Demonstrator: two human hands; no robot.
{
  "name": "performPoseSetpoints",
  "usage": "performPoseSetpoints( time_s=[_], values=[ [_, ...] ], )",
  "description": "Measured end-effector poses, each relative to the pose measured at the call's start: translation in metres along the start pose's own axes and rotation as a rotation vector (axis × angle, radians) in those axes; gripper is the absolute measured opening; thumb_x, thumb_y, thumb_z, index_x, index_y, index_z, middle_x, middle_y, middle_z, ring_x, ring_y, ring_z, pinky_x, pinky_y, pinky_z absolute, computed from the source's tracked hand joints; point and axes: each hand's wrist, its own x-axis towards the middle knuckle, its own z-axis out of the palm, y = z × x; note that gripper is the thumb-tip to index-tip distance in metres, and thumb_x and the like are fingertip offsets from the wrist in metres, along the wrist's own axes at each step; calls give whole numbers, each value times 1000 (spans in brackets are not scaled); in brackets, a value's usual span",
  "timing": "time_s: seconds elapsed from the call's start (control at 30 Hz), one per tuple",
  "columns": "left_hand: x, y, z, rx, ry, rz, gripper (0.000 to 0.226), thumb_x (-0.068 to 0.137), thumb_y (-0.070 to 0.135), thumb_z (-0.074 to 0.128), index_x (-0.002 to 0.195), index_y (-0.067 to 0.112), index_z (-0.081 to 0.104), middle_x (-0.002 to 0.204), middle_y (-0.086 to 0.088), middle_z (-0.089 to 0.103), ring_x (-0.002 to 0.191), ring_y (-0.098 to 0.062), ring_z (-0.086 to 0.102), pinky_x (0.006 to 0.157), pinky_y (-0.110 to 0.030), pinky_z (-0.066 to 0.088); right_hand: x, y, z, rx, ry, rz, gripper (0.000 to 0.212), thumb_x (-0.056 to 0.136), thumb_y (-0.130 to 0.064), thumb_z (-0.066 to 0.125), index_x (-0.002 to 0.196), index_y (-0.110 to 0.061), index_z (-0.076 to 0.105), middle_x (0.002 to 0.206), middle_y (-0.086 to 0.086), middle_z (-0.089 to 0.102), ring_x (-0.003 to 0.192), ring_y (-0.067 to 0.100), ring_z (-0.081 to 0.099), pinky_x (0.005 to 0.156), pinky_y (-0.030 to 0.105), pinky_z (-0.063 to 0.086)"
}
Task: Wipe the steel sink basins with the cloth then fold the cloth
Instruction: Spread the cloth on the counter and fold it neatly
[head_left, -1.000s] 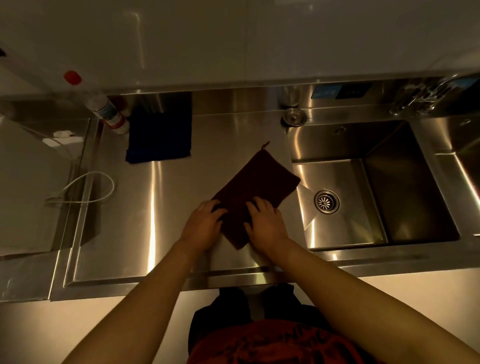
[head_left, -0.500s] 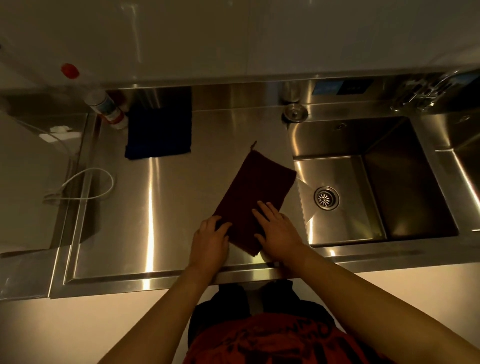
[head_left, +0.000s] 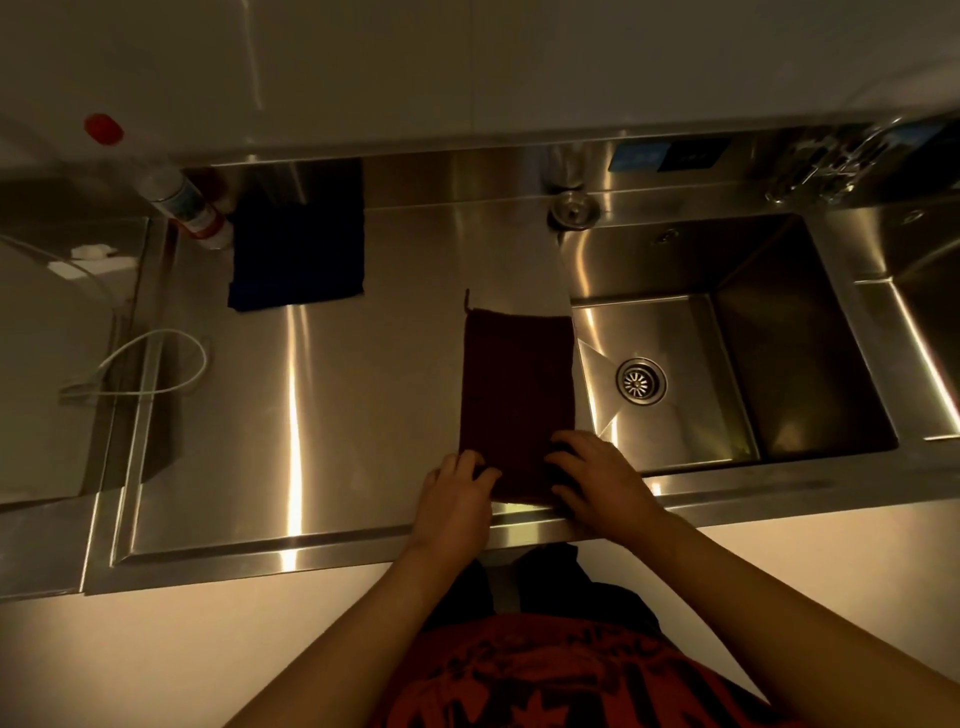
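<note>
So the dark maroon cloth is lying flat on the steel drainboard, folded into a tall rectangle with its long side running 12 to 6 o'clock, and its right edge sits right along the lip of the sink basin. A little hanging loop sticks up off its corner at about 11 o'clock. Both hands are at the cloth's near end, down at 6 o'clock by the front rim of the counter. The left hand has its fingers curled onto the near left corner, and the right hand has its fingers bent down over the near right corner, so both look like they're pinching the near edge, though honestly the light's dim and I can't see the fingertips clearly. The basin is at 3 o'clock from the cloth, with the round drain strainer in its floor. Off at 10 o'clock there's a dark blue cloth lying flat against the back splash, and just left of that a tipped spray bottle with a red cap. A white cable loops over the counter's left edge at 9 o'clock. A small round steel cup sits at 12 o'clock behind the basin's corner.
</note>
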Motion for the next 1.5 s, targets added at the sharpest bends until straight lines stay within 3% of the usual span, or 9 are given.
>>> performPoseSetpoints(
  time_s=[0.17, 0.3, 0.43, 0.63, 1.0, 1.13, 1.27, 1.33, 1.5],
  values=[
    [3, 5, 2, 31, 53, 153, 31, 82, 22, 80, 113, 22, 75, 113, 0, 62, 101, -22, 60, 81, -36, 51, -10, -10, 8, 27, -38, -8, 38, 84, -38, 76, 118, -23, 70, 127, -4, 55, 115, 18, 52, 90, 38, 51],
    [9, 15, 3, 24, 5, 162, 30, 85, 25, 78, 114, 22, 74, 115, 1, 61, 101, -21, 58, 76, -34, 49, -9, -9, 13, -79, -2, -69, 27, 82, -35, 74, 106, -22, 73, 114, -2, 57, 102, 19, 56, 72, 36, 51],
    [15, 22, 5, 78, -77, 151, 36, 89, 32, 72, 125, 25, 68, 125, 2, 57, 112, -20, 53, 86, -35, 46, -5, -12, 12, -187, 23, -124, 24, 78, -33, 75, 98, -22, 73, 105, 0, 60, 93, 21, 58, 66, 34, 49],
    [16, 26, 3, 84, -100, 133, 42, 91, 28, 71, 132, 24, 63, 128, 1, 56, 115, -21, 53, 89, -37, 48, 0, -18, 11, -137, 34, -46, 17, 79, -25, 73, 93, -16, 71, 98, 1, 61, 88, 20, 59, 66, 33, 49],
    [15, 7, 2, 118, -32, 35, 64, 57, 4, 89, 115, 22, 69, 110, 1, 63, 95, -20, 61, 70, -32, 53, 5, -19, -14, 112, -112, 65, 15, 94, -24, 59, 104, -14, 66, 108, 3, 58, 100, 19, 55, 79, 36, 51],
    [19, 7, -4, 69, -14, 28, 44, 68, 3, 80, 107, 20, 70, 101, 1, 64, 88, -20, 61, 65, -30, 46, 9, -24, -13, 101, -143, 107, 17, 93, -28, 61, 103, -15, 65, 111, 1, 55, 105, 20, 53, 81, 37, 51],
    [24, 8, -10, 41, -1, 26, 39, 79, 7, 71, 116, 19, 68, 101, -1, 67, 89, -21, 62, 68, -32, 47, 13, -37, -7, 24, -192, 144, 55, 81, -52, 72, 123, -22, 54, 118, -3, 51, 109, 18, 48, 81, 37, 52],
    [27, 6, -12, 37, -4, 28, 38, 82, 6, 69, 117, 18, 68, 101, -3, 68, 89, -23, 63, 68, -34, 48, 16, -43, 0, -64, -210, 144, 63, 82, -48, 73, 133, -21, 49, 124, 1, 50, 115, 23, 48, 84, 38, 51],
    [31, 5, -15, 21, -35, 36, 37, 88, 5, 62, 123, 15, 66, 107, -7, 68, 96, -26, 62, 75, -38, 48, 22, -43, 8, -136, -164, 131, 50, 88, -21, 66, 135, -18, 49, 125, 6, 53, 115, 27, 51, 81, 38, 49]
  ],
)
